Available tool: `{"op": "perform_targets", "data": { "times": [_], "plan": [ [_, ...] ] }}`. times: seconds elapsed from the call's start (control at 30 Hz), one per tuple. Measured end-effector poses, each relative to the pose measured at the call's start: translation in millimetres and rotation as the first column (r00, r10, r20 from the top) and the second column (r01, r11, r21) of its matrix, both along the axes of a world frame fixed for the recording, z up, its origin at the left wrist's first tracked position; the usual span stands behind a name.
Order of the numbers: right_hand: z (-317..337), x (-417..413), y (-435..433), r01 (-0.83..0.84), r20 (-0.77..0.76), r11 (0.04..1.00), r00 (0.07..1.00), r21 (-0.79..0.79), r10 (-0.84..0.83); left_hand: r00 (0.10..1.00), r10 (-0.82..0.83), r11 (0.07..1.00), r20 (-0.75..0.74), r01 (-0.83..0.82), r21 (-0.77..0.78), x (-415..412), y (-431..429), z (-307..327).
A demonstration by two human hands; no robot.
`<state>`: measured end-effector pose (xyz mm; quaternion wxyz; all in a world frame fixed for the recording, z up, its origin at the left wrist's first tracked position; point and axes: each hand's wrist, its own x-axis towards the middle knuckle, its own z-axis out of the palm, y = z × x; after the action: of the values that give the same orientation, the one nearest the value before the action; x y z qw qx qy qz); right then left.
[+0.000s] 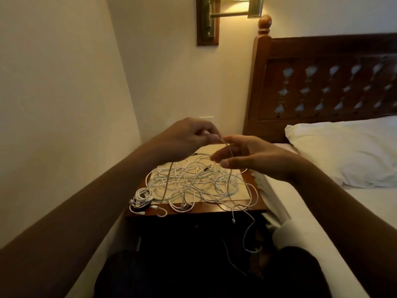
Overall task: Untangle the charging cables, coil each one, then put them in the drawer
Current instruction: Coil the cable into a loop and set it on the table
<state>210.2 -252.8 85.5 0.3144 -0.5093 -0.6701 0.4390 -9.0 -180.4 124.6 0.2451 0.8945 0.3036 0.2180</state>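
In the middle of the frame the left grip (187,138) pinches one white strand (230,151) between thumb and fingertips, lifted above the counter (256,198). The right grip (253,160) is just beside it, fingers spread and relaxed, with the strand running down across them. The tangled charging cables (193,179) sprawl over the counter top below. One coiled cable (142,195) lies at its lower-left corner. A few loose ends (249,233) hang over the front edge.
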Motion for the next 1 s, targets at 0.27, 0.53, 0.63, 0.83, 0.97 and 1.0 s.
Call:
{"op": "perform_targets", "data": {
  "times": [0.27, 0.53, 0.63, 0.83, 0.97, 1.0],
  "plan": [
    [-0.4, 24.2, -18.4, 0.431, 0.051, 0.849, 0.883, 0.305, -0.467, 0.988, 0.146, 0.951, 0.041, -0.128, -0.283, -60.0, -7.6, -45.5],
    [-26.8, 20.0, -36.6, 0.160, 0.426, 0.986, 0.889, 0.052, -0.167, 0.969, 0.236, 0.967, 0.073, -0.226, -0.119, -76.9, -25.3, -68.2],
    [-32.2, -24.8, -38.2, 0.061, 0.381, 0.997, 0.921, 0.053, -0.077, 0.987, 0.124, 0.992, 0.103, -0.121, -0.039, -48.9, -43.4, -66.5],
    [-40.2, -54.1, -33.5, 0.131, 0.180, 0.970, 0.969, 0.204, -0.169, 0.971, 0.222, 0.975, 0.087, -0.221, -0.018, -47.8, -42.5, -77.3],
    [-39.5, -30.8, -29.5, 0.351, 0.004, 0.901, 0.932, 0.256, -0.364, 0.961, 0.265, 0.943, 0.075, -0.242, -0.227, -69.3, -35.7, -92.3],
    [-39.8, -27.1, -28.3, 0.366, 0.014, 0.900, 0.925, 0.235, -0.380, 0.954, 0.282, 0.933, 0.100, -0.248, -0.259, -70.5, -35.1, -93.8]
  ]
}}
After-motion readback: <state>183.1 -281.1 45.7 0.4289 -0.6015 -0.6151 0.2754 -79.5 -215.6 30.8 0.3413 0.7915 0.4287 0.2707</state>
